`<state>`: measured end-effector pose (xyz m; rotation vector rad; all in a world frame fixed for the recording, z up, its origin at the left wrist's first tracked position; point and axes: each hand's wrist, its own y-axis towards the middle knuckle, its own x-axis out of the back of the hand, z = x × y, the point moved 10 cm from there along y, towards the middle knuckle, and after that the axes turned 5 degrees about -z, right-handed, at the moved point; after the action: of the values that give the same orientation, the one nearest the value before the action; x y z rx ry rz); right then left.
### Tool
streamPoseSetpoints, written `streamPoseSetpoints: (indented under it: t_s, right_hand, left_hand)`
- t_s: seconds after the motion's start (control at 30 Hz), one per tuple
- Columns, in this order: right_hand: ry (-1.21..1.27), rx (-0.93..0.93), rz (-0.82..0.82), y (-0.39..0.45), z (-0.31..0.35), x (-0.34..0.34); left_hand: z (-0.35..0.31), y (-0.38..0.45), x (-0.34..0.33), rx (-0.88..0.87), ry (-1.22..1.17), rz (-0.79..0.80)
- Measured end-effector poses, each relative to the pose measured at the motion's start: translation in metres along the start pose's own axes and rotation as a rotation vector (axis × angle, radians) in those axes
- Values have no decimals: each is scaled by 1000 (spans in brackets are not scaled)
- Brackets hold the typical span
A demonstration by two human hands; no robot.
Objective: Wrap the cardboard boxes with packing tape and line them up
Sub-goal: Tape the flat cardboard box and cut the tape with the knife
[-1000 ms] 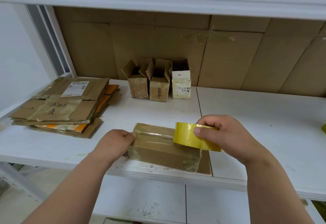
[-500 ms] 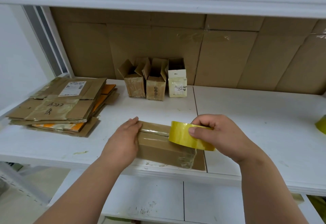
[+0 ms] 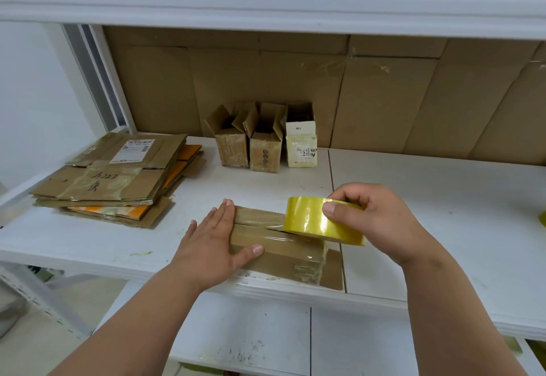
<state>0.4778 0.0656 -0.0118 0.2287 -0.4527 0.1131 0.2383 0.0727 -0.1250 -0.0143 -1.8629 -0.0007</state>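
Box [image 3: 274, 245] is pressed flat under the left hand [image 3: 211, 244]; tape roll [image 3: 320, 222] is gripped by the right hand [image 3: 375, 219] above its right end

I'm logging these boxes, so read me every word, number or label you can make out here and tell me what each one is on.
"#11": white flap of the white box at the back of the shelf.
Large dark print lower on that box: sideways, not readable for certain.
Handwritten marks on the top flattened carton: upside down, perhaps digits; not sure.
Shipping label on that stack: too small.
Box under the left hand and tape roll: no text visible.
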Motion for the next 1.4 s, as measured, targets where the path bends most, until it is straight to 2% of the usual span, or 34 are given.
streamPoseSetpoints:
  t_s: [0.17, 0.33, 0.57, 0.87, 0.97, 1.07, 1.17, 1.23, 1.4]
  right_hand:
    - [-50, -26, -85, 1, -14, 42]
    - [-48, -104, -14, -3, -32, 44]
    - [-182, -223, 84, -7, -57, 46]
    - [-344, -292, 186, -5, -88, 30]
    - [-402, -302, 189, -1, -91, 25]
    - [-480, -294, 205, 4, -88, 16]
    - [-529, -294, 213, 9, -86, 6]
    - [-529, -305, 206, 10, -88, 3]
    - [-516, -302, 163, 9, -86, 5]
  left_hand:
    - [0, 0, 0, 15, -45, 2]
    - [-1, -2, 2, 14, -140, -10]
    - [-2, -4, -1, 29, -99, 70]
    - [-1, -3, -4, 77, -27, 169]
    - [-7, -2, 0, 95, 80, 202]
    - [-26, 3, 15, 106, 248, 122]
    - [-70, 0, 9, 15, 218, 14]
    - [-87, -5, -12, -48, 210, 62]
    - [-87, 1, -24, -43, 300, 179]
